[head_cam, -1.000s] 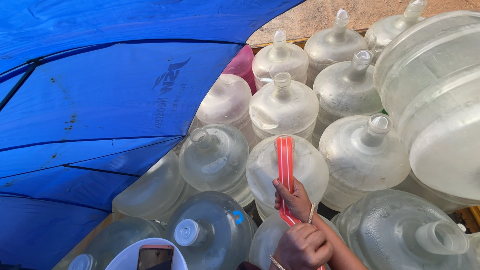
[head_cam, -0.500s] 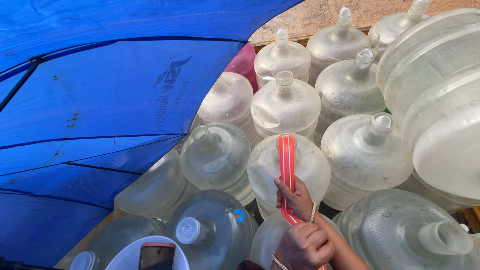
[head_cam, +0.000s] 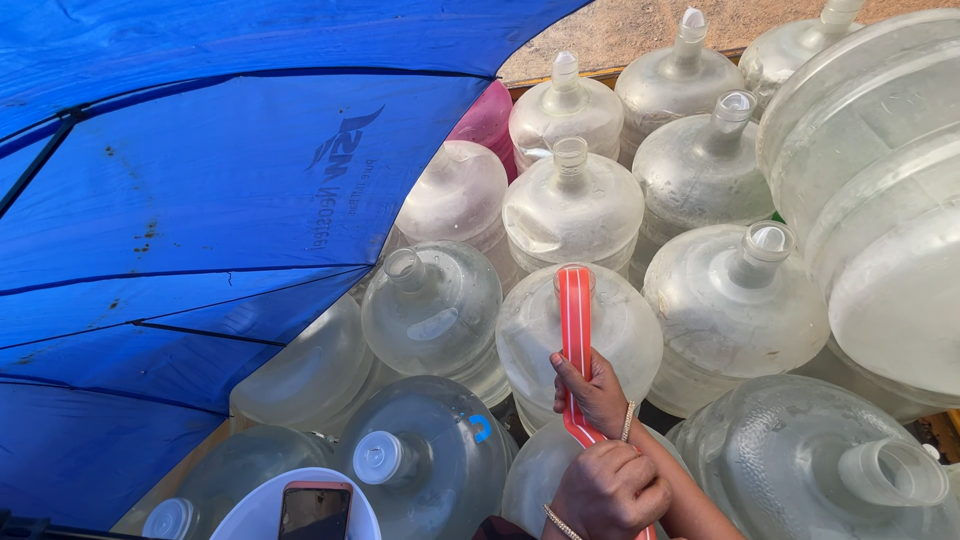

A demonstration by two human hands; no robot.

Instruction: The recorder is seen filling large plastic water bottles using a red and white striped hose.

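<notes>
My right hand (head_cam: pixel 597 392) grips a flat red-and-white striped hose (head_cam: pixel 575 320) just below the mouth of a big clear plastic water jug (head_cam: pixel 625 335). The hose's upper end rests at that jug's neck. My left hand (head_cam: pixel 610 490) is a fist around the same hose lower down, close to my right wrist. Both wrists wear thin bracelets. The lower part of the hose is hidden behind my hands.
Several similar clear jugs (head_cam: pixel 700 170) crowd around, some capped, some open, one lying on its side at right (head_cam: pixel 880 200). A pink jug (head_cam: pixel 485 115) sits behind. A blue canopy (head_cam: pixel 200 200) fills the left. A phone (head_cam: pixel 315 510) lies in a white bowl (head_cam: pixel 245 515) at the bottom.
Both hands keep their grip on the hose in the same place. Only the view shifts slightly.
</notes>
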